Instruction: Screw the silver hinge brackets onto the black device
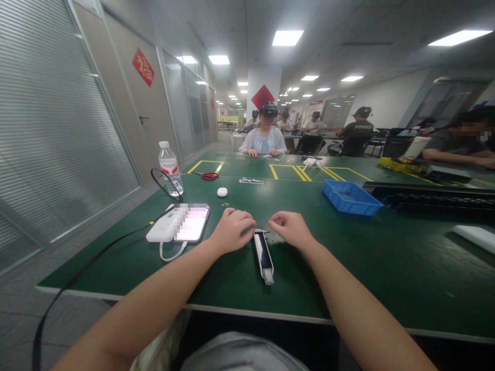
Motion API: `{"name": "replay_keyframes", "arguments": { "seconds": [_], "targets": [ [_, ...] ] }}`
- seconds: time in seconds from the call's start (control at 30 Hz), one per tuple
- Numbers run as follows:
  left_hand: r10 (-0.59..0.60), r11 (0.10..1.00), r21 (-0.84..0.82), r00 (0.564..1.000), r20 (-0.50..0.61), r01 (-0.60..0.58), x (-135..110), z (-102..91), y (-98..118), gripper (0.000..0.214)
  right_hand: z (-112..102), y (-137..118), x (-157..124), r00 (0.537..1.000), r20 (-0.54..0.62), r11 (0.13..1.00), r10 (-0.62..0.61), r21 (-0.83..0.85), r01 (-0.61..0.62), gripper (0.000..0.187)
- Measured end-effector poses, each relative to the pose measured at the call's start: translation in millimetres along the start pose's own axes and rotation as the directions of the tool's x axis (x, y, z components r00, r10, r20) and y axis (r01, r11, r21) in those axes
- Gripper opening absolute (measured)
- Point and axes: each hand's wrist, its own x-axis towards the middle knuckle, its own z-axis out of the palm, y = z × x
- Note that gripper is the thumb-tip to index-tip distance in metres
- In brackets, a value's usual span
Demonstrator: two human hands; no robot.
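Observation:
A long narrow part (264,256), black with a pale frame, lies on the green table (348,268) pointing toward me. My left hand (231,230) rests curled just left of its far end, fingers closed. My right hand (291,227) sits just right of that end, fingertips pinched together over a small flat grey piece (274,237). What either hand grips is too small to make out.
A lit phone (192,222) and a white power bank (161,230) with cable lie to the left, with a water bottle (170,167), red scissors (209,175) and a small white puck (221,192) behind. A blue tray (351,197) stands at the right. Other people sit at the far side.

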Motion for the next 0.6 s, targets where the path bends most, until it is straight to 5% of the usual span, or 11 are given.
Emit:
{"name": "replay_keyframes", "arguments": {
  "seconds": [0.27, 0.6],
  "targets": [
    [-0.149, 0.986, -0.053, 0.983, 0.107, 0.156, -2, -1.5, -7, 0.017, -3, 13, 5, 0.975, 0.087, 0.972, 0.206, -0.135, -0.193, 0.016],
    [-0.196, 0.971, -0.082, 0.943, 0.269, 0.225, -1, -2.1, -9, 0.02, -2, 8, 2, 0.948, 0.215, 0.97, 0.236, -0.113, -0.216, 0.019]
  ]
}}
